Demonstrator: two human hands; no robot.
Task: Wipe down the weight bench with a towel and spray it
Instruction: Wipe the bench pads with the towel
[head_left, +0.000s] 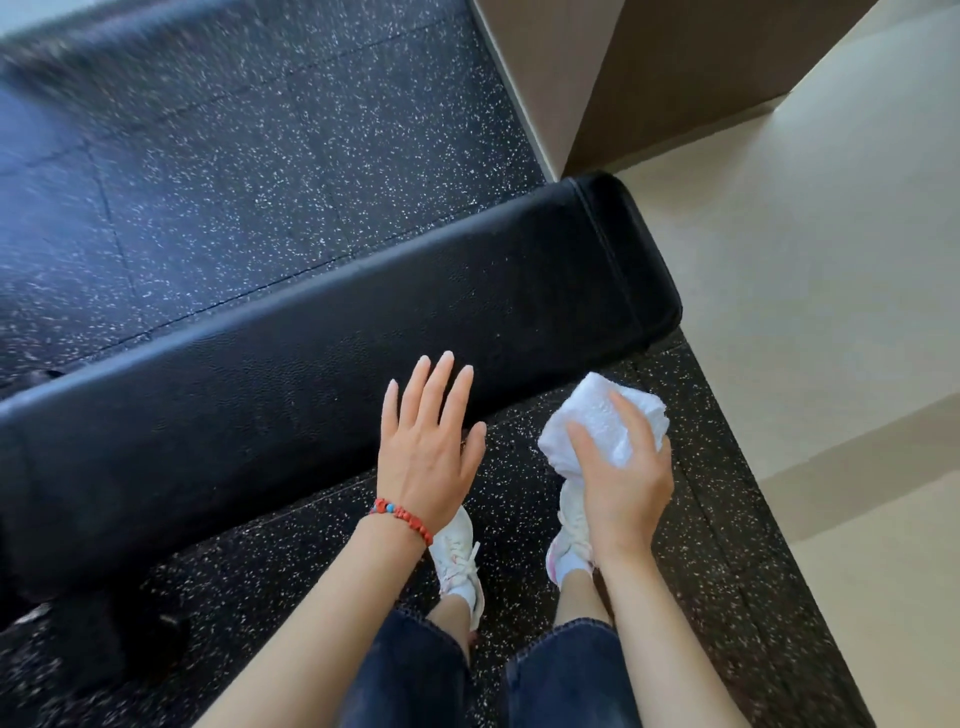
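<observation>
Beside bench (322, 332): left hand (423, 457) fingers (441, 384) spread; right hand (618, 478) grips towel (597, 415).

Single view, head-worn, wide-angle. Looks steeply down and forward from standing height. Bench (332, 332) crosses mid-frame on a diagonal; speckled floor (260, 130) beyond it; both hands close to the lens; shoes (460, 564) at lower centre. Left edge blurred.
</observation>
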